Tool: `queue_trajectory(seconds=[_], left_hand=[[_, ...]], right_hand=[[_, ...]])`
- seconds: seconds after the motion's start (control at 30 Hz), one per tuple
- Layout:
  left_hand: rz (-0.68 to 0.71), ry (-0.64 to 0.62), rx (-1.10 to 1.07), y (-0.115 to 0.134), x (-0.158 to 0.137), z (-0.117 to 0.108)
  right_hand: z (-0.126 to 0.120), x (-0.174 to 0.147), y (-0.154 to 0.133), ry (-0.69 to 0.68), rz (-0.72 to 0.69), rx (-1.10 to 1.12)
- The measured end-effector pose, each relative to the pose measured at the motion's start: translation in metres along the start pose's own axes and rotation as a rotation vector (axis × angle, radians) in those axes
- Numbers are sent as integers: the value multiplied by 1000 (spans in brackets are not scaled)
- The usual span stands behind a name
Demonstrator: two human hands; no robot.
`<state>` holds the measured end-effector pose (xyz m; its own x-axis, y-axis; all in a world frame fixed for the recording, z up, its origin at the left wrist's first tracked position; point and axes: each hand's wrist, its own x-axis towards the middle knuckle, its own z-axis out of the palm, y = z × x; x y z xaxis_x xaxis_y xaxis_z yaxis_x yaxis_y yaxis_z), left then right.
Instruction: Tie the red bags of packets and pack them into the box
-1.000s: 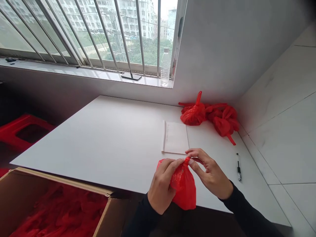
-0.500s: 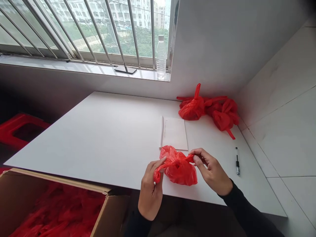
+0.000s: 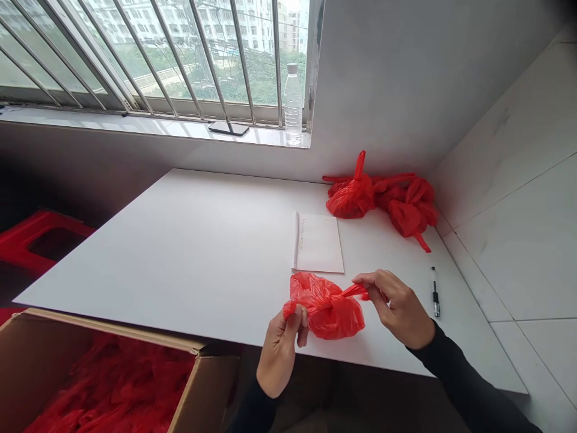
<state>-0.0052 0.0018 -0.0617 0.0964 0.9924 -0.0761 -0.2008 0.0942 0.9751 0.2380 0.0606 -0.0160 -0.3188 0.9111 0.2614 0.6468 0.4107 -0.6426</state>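
A red plastic bag (image 3: 336,316), bunched up with a twisted knot near its middle, is at the front edge of the white table (image 3: 216,240). My left hand (image 3: 283,346) pinches the bag's left end between thumb and fingers. On the other side, my right hand (image 3: 399,307) is closed on the bag's twisted right handle and holds it out to the right. What the bag contains, if anything, cannot be seen. Just behind the bag lies a pale envelope or thin booklet (image 3: 320,243).
More knotted red bags (image 3: 351,198) are piled at the back right against the wall. A pen (image 3: 435,294) lies near the right edge. An open cardboard box (image 3: 189,391) of red plastic stands front left. A water bottle (image 3: 293,108) and phone (image 3: 228,128) rest on the windowsill.
My left hand has gone from loosely holding a loop to pinching the bag's left end. My right hand has moved slightly right, drawing out the right handle.
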Motion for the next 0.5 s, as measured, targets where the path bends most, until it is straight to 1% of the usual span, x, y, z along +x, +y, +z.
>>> queue_trajectory(seconds=[0.07, 0.13, 0.2, 0.27, 0.33, 0.37, 0.43, 0.5], left_hand=[[-22, 58, -12, -7, 0, -6], [10, 84, -7, -8, 0, -6], [55, 77, -37, -4, 0, -1], [78, 64, -103, 1, 0, 7], [77, 51, -158, 3, -1, 12], [78, 51, -168, 3, -2, 13], [83, 106, -153, 1, -7, 11], [90, 218, -114, -3, -17, 6]], right_hand=[[-2, -4, 8, 10, 118, -21], [-1, -5, 8, 25, 194, 9], [2, -3, 1, 14, 217, 71], [7, 0, -7, -54, 252, 120], [11, 0, -9, -128, 279, 109], [11, -1, -6, -127, 283, 70], [5, -9, 5, -38, 280, -62], [-2, -19, 22, 101, 258, -226]])
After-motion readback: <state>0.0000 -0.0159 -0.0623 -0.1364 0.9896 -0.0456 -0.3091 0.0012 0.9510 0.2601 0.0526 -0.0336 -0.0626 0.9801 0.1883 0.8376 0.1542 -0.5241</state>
